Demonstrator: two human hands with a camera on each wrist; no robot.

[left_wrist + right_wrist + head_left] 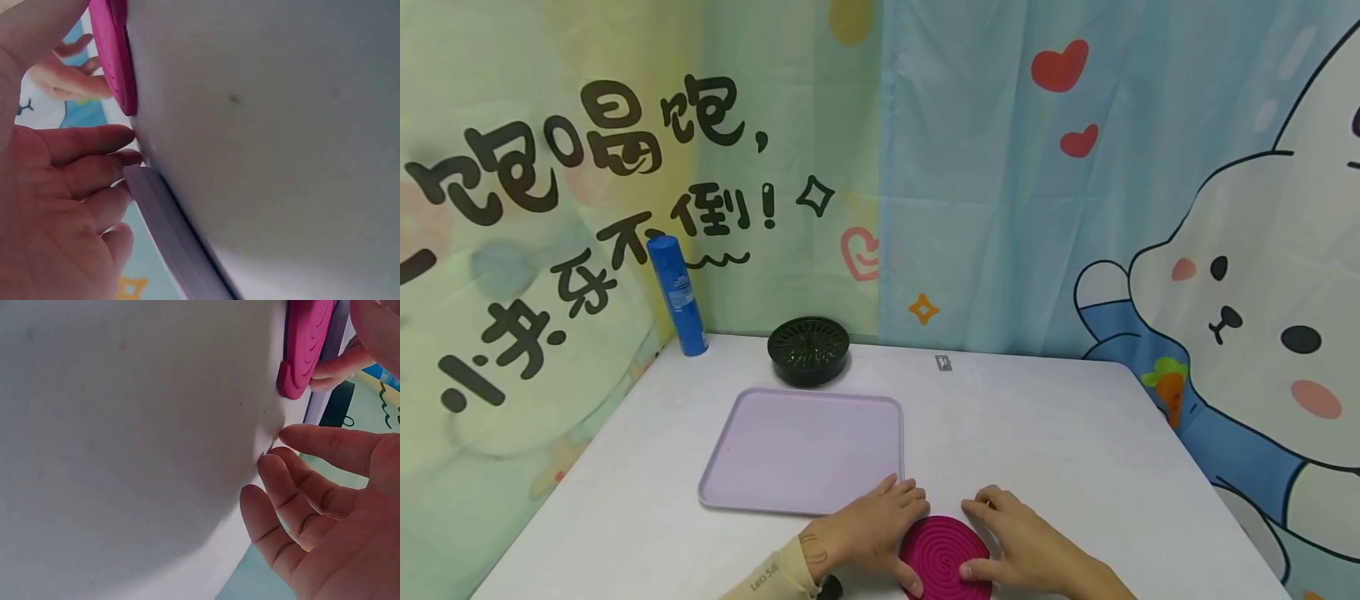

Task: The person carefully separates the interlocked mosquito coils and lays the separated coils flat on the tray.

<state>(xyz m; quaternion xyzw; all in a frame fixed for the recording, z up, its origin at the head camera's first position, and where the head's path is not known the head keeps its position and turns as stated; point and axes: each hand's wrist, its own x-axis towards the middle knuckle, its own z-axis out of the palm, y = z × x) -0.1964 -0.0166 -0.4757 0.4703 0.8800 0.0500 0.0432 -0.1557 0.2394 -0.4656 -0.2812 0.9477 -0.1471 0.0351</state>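
Note:
A magenta round disc [945, 550] with raised spiral rings lies on the white table between the two hands. My left hand [880, 525] is at its left side, with the thumb on the disc's edge and the fingers stretched forward. In the left wrist view, those fingertips rest by the rim of the lilac tray [178, 237]. From the right, my right hand [1026, 542] lays its thumb on the disc. Its other fingers are loosely bent, apart from the disc [306, 347] and near the tabletop in the right wrist view.
Beyond the hands lies the flat lilac tray [812, 450]. A black round container [808, 352] with a slotted top stands behind it. At the back left is a blue spray can [677, 296]. A small metal piece [943, 363] lies near the far edge, before printed curtains.

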